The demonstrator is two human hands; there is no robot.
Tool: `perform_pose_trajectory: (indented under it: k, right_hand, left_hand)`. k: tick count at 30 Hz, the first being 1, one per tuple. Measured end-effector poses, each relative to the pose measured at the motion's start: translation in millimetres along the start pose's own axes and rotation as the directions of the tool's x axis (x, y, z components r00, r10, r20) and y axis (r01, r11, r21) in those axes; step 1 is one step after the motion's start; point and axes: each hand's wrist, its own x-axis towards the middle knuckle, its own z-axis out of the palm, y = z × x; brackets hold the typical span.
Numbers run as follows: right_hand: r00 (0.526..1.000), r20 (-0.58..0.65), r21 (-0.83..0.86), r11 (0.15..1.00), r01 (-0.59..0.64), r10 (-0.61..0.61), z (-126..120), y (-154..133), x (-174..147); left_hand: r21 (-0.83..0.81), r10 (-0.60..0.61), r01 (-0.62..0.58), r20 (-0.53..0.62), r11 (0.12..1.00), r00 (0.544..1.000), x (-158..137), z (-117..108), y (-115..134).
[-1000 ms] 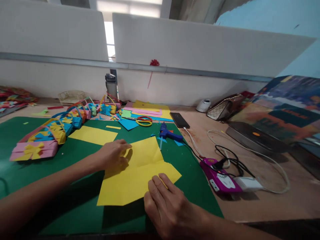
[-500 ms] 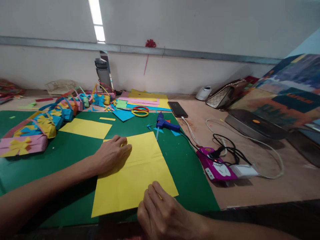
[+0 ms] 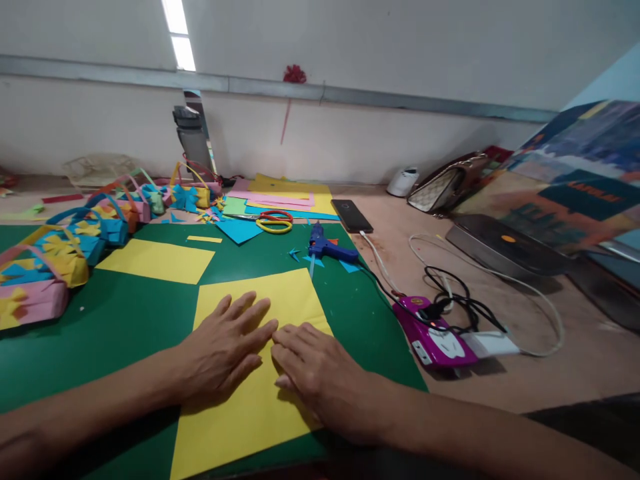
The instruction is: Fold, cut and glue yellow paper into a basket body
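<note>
Two-handed, touching the larger yellow sheet (image 3: 250,427): with left hand (image 3: 225,348), fingers apart; with right hand (image 3: 320,370), fingers close together, grip unclear.

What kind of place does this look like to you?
Probably a papercraft work area: there's a blue glue gun, scissors and a row of small handled paper baskets. Home or workshop, I can't tell.

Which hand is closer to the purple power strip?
Right. The right hand rests on the large yellow sheet, to the left of the purple power strip; the left hand is on the same sheet, farther left.
</note>
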Motion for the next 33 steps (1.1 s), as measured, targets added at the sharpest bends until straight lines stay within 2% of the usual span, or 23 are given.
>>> perform_pose_trajectory:
  k: [5,9,12,17,22,24,26,28,29,31,32,33]
  right_hand:
    - [0.998,0.056,-0.003,1.0,0.032,-0.031,11.7,1.1,-8.4]
    - [0.999,0.032,-0.067,0.998,-0.004,0.006,10.1,6.4,-20.5]
    - [0.998,0.01,-0.115,0.992,-0.053,0.055,6.4,12.4,-28.9]
    - [0.995,-0.05,-0.177,0.98,-0.093,0.086,1.6,19.5,-39.9]
    - [0.989,-0.115,-0.177,0.977,-0.116,0.097,1.7,22.2,-44.2]
    - [0.987,-0.127,-0.17,0.978,-0.12,0.099,1.8,24.3,-42.8]
    - [0.987,-0.11,-0.17,0.976,-0.138,0.12,-0.7,28.6,-37.9]
    - [0.98,-0.047,-0.188,0.962,-0.198,0.193,-8.0,35.2,-27.5]
    - [0.968,0.009,-0.216,0.945,-0.245,0.252,-13.6,39.2,-20.1]
    - [0.912,0.092,-0.357,0.868,-0.346,0.401,-27.5,48.1,-1.5]
    - [0.868,0.102,-0.443,0.803,-0.398,0.486,-34.7,53.2,8.9]
    - [0.846,0.084,-0.478,0.766,-0.43,0.527,-41.3,58.8,19.3]
  left_hand:
    - [-0.052,0.138,-0.141,-0.057,0.989,0.989,-12.0,2.3,-0.1]
    - [-0.014,0.206,-0.207,-0.055,0.978,0.977,-22.4,-0.6,-3.6]
    - [0.035,0.212,-0.21,-0.078,0.977,0.974,-32.0,-2.4,-9.6]
    - [0.071,0.193,-0.183,-0.181,0.981,0.964,-51.6,0.5,-20.3]
    - [-0.017,0.047,-0.055,-0.293,0.998,0.955,-71.2,5.0,-24.4]
    - [-0.031,0.027,-0.039,-0.322,0.999,0.946,-78.1,4.5,-28.2]
    - [-0.022,0.034,-0.043,-0.326,0.999,0.945,-83.6,3.5,-35.1]
    - [-0.009,0.02,-0.025,-0.352,1.0,0.936,-85.4,3.3,-44.2]
    - [-0.02,-0.021,0.014,-0.389,1.0,0.921,-84.0,3.6,-48.7]
    - [-0.112,-0.182,0.146,-0.475,0.983,0.861,-75.6,4.6,-56.0]
    - [-0.167,-0.261,0.205,-0.493,0.965,0.83,-68.7,5.0,-58.3]
    - [-0.21,-0.328,0.256,-0.489,0.944,0.808,-60.3,5.2,-59.7]
